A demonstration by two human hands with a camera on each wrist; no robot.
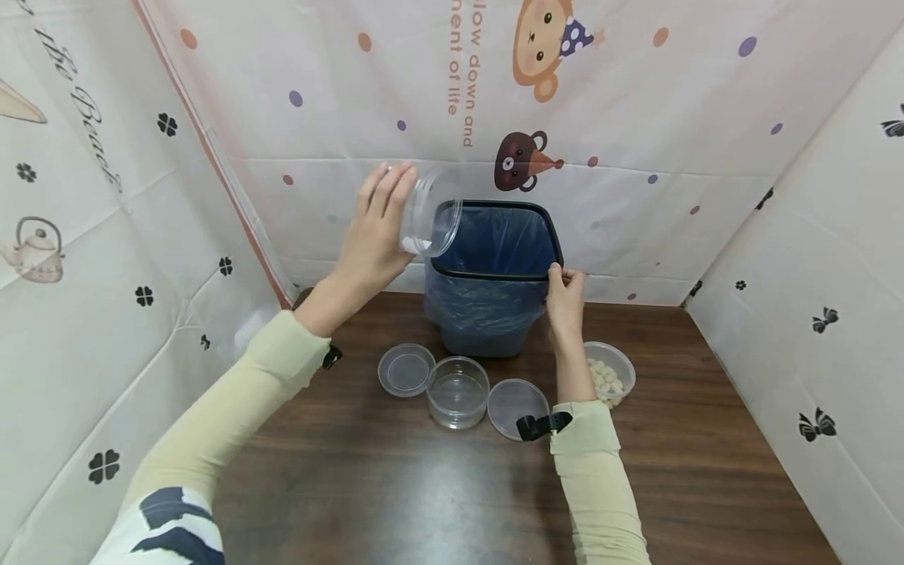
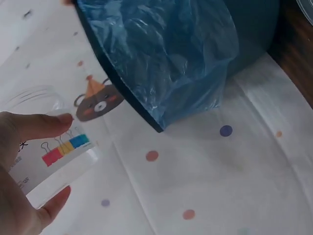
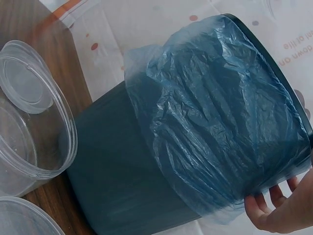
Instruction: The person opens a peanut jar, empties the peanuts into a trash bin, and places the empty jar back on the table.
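Observation:
My left hand (image 1: 370,239) grips a clear plastic tub (image 1: 434,210), tilted on its side beside the left rim of a dark trash bin (image 1: 487,343). The left wrist view shows a white label with a binder-clip picture (image 2: 65,150) on the tub, fingers on both sides of it. A thin blue plastic bag (image 3: 205,112) lines the bin and folds down over its outside. At the bin's right front corner, my right hand (image 1: 566,302) holds the rim, thumb on top; in the right wrist view its fingers (image 3: 257,208) lie against the bag.
In front of the bin stands an uncovered clear round container (image 1: 457,396), with one clear lid (image 1: 406,370) to its left and another (image 1: 518,404) to its right. A bowl (image 1: 627,362) of pale rounded pieces sits beyond my right forearm. Printed cloth walls (image 1: 339,141) surround the wooden table (image 1: 353,486).

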